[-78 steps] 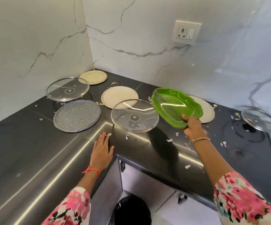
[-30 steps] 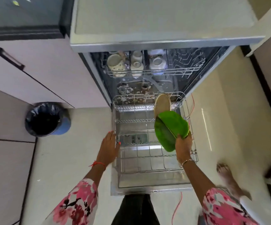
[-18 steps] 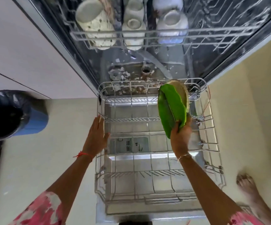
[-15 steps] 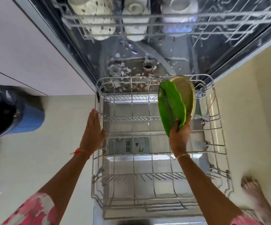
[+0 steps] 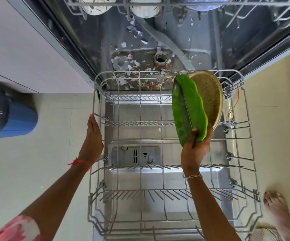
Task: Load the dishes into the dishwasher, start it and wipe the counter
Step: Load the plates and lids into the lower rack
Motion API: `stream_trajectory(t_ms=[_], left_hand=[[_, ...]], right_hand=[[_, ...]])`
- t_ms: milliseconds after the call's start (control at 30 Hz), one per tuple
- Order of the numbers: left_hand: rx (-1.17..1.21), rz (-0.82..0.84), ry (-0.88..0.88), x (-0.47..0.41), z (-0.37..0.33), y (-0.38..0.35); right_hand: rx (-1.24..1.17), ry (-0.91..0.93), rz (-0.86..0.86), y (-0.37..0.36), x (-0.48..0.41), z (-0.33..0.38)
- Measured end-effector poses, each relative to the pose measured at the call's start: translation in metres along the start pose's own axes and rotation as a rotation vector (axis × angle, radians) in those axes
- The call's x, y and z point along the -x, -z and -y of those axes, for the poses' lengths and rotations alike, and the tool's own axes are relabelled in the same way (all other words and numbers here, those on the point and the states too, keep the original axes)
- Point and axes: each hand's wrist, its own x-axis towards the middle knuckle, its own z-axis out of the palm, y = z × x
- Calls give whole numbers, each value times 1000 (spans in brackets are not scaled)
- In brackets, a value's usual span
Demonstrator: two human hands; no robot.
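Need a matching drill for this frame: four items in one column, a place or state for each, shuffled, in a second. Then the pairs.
1 green plate
2 tan plate
3 left hand
4 bin

A stands on edge at the back right of the rack
B left of the rack, apart from it
C gripped at its near end by the right hand
D open, fingers straight, at the rack's left rim

Pairs: 1-C, 2-A, 3-D, 4-B

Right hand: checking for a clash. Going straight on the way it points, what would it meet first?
Probably the beige plate standing in the lower rack behind the green plate the right hand holds; their gap is unclear.
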Motion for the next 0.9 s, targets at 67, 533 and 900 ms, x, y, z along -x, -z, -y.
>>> stream_trajectory(t_ms=[67, 533, 900], left_hand=[[1, 2, 2, 1, -2, 1], [-24, -8, 36, 1, -5, 0], [-26, -13, 24, 1, -1, -1]], right_hand=[[3, 22, -6, 2, -1, 1], [15, -27, 80, -15, 3, -20], [163, -234, 413, -22, 11, -51]])
